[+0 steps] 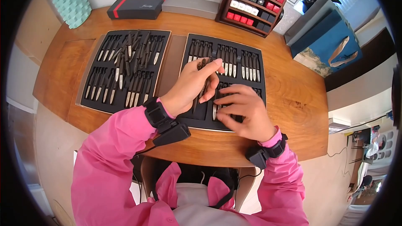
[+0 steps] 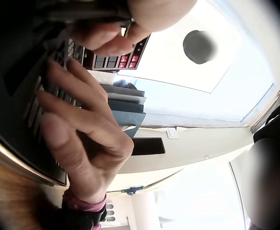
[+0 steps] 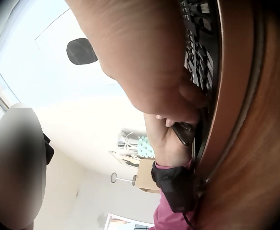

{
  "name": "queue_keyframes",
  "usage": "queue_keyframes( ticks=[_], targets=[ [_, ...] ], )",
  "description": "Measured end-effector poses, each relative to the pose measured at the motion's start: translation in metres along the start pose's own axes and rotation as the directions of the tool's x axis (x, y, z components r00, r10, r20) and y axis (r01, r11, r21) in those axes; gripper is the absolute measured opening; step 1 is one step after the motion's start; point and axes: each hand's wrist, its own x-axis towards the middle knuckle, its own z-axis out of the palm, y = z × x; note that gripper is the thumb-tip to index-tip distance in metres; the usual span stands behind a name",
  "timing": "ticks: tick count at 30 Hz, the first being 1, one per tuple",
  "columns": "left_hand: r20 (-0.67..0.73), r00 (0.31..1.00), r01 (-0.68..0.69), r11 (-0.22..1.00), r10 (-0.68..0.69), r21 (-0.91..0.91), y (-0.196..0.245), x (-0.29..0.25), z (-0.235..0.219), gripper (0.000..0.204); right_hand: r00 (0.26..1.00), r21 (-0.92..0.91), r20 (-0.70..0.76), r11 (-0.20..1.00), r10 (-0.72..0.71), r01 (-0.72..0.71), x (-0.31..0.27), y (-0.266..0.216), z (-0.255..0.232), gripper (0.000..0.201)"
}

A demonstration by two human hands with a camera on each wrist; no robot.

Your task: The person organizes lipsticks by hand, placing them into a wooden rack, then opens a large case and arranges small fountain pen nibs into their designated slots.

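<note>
My left hand (image 1: 188, 84) grips several dark-handled knife-like pieces (image 1: 195, 104) above the right tray; their dark upper ends show past the thumb, and the palm hides the rest. My right hand (image 1: 247, 113) reaches low over the same black tray (image 1: 202, 116), its fingers slightly bent and spread, the fingertips right at a silver-tipped piece (image 1: 215, 111) in the lower row. In the left wrist view the right hand (image 2: 89, 129) shows thumb and fingers apart over the slots. The right wrist view has the back of the right hand (image 3: 135, 57) in front of most of the tray.
A second black tray (image 1: 93, 97) stands on the left, a loose heap of like pieces (image 1: 132, 52) across its rows. Behind are a dark box with red ribbon (image 1: 138, 5), a wooden rack (image 1: 253, 5) of small boxes, and a blue paper bag (image 1: 324, 37) at right.
</note>
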Motion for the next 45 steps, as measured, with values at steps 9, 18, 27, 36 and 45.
queue_keyframes(
  ticks=[9, 18, 27, 36, 45],
  targets=[
    [0.349, 0.921, 0.136, 0.982, -0.175, 0.134, 0.002, -0.005, 0.005, 0.048, 0.79, 0.573, -0.158, 0.707, 0.592, -0.415, 0.001, -0.003, 0.004, 0.013],
    [0.389, 0.901, 0.108, 0.968, -0.192, 0.229, 0.007, -0.007, 0.008, 0.044, 0.824, 0.744, -0.126, 0.601, 0.553, -0.29, -0.004, 0.005, 0.009, 0.011],
    [0.177, 0.977, 0.101, 0.988, -0.121, 0.118, 0.003, -0.002, 0.001, 0.03, 0.593, 0.863, -0.293, 0.474, 0.75, -0.174, -0.005, 0.014, -0.013, 0.01],
    [0.121, 0.991, 0.039, 0.989, -0.057, 0.145, 0.004, -0.003, 0.004, 0.024, 0.634, 0.853, -0.251, 0.476, 0.732, -0.212, -0.005, 0.014, -0.01, 0.012],
    [0.209, 0.973, 0.05, 0.975, -0.096, 0.219, 0.003, -0.006, 0.006, 0.023, 0.73, 0.799, -0.245, 0.559, 0.638, -0.221, -0.002, 0.006, -0.004, 0.015]
  ],
)
